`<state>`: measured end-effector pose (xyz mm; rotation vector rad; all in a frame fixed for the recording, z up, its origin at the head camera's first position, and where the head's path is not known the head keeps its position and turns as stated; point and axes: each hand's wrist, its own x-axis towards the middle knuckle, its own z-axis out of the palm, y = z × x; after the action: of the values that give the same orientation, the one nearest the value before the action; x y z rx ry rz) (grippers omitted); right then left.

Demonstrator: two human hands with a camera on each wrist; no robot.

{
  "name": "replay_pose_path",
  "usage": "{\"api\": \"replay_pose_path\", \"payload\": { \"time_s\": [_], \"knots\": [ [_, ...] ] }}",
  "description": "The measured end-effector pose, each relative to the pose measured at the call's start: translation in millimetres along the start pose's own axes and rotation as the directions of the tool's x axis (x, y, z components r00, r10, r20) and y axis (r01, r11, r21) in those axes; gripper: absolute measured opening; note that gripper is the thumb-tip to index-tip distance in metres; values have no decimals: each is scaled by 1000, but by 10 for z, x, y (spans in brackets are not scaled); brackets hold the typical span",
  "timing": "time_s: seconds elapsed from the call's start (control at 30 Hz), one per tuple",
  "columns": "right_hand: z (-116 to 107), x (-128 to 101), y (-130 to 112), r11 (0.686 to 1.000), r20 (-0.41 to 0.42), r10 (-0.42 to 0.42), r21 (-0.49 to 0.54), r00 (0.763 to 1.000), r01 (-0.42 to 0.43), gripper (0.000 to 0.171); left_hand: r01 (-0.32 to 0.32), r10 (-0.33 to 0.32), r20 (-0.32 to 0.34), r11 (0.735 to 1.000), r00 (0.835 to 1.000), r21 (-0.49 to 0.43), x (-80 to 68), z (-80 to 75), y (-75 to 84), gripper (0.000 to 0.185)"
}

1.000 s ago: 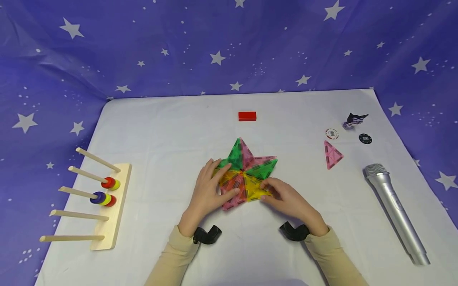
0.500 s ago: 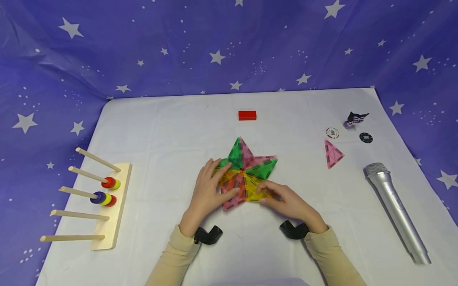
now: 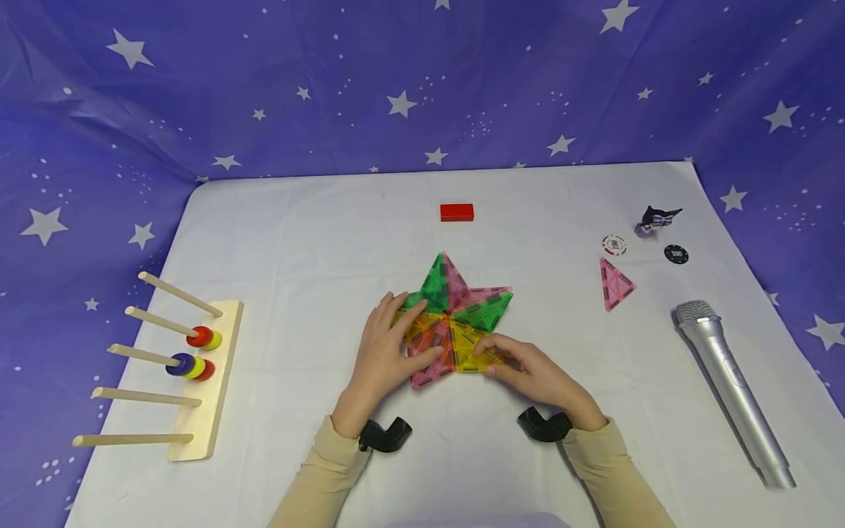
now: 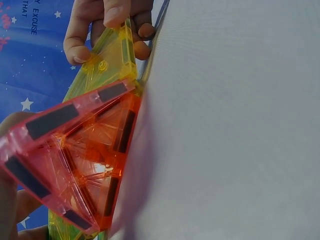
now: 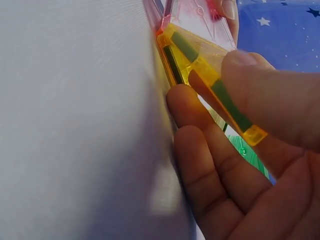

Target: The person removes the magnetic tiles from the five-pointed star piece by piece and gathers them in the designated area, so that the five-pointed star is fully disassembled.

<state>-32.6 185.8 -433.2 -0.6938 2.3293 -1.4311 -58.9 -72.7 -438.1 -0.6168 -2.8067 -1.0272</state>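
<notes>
The yellow triangle tile (image 3: 474,350) lies at the near right of a flat star of tiles (image 3: 455,315) in the middle of the white surface (image 3: 297,242). The right hand (image 3: 538,378) comes in from the near right, forearm angled inward, and pinches the tile's outer edge between thumb and curled fingers (image 5: 200,125), lifting that edge slightly off the cloth. The left hand (image 3: 383,352) lies palm down with fingers spread flat on the star's left side, pressing its pink and yellow pieces. Further right lie a silver microphone (image 3: 729,389) and a loose pink triangle (image 3: 614,284); beyond the star sits a red block (image 3: 457,213).
</notes>
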Motion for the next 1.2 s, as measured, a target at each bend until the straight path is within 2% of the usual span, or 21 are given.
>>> {"api": "replay_pose_path", "payload": {
  "time_s": [0.17, 0.4, 0.77, 1.07, 1.2],
  "knots": [
    [6, 1, -50, 999, -3, 37, -15, 999, -37, 22, -4, 4, -3, 1000, 1000, 3, 3, 2, 1, 71],
    [-25, 7, -325, 998, 7, 60, 5, 998, -60, 21, 5, -6, -8, 1000, 1000, -10, -6, 5, -2, 71],
    [20, -13, -2, 997, 5, 66, 38, 998, -66, 23, -12, 11, -34, 1000, 999, -24, 3, 18, 5, 71],
    [30, -10, 27, 997, 15, 60, 42, 998, -61, 25, -12, 11, -38, 1000, 999, -25, 6, 19, 3, 71],
    [27, -13, -9, 995, 43, -1, 99, 999, -3, 21, -2, 1, -26, 1000, 1000, -23, 0, 19, 12, 71]
  ]
}}
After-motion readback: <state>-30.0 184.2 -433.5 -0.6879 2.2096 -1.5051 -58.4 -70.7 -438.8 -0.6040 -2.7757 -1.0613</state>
